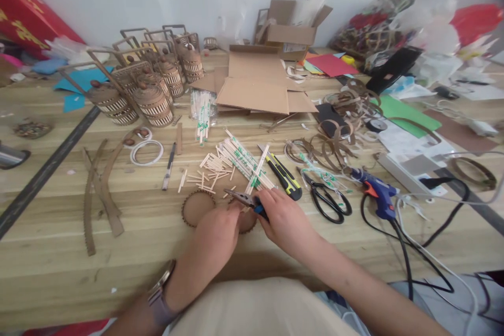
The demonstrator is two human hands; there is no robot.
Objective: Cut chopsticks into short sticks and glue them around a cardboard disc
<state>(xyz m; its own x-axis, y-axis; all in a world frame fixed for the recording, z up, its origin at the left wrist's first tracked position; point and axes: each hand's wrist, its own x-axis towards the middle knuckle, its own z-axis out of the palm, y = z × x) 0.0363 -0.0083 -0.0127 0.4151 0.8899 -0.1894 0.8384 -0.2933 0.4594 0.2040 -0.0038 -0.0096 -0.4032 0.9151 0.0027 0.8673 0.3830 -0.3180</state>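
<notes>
A pair of needle-nose pliers (241, 197) with blue handles is gripped in my right hand (280, 212), jaws pointing left. My left hand (220, 223) is bent inward just under the jaws, its fingers closed and mostly out of sight; whatever they pinch is hidden. Partly covered by my hands lies a round cardboard disc (247, 222) with a notched rim. Another notched cardboard disc (197, 208) rests on the table left of it. Beyond my hands are short cut wooden sticks (214, 165) and longer wrapped sticks (240, 157) with green-printed paper.
A yellow-black utility knife (284, 174), black scissors (329, 202) and a blue glue gun (380, 194) with cables lie to the right. Cardboard strips (106, 189) and a craft knife (169, 167) are leftward. Lantern-like models (151, 100) and flattened cardboard (254, 94) stand behind.
</notes>
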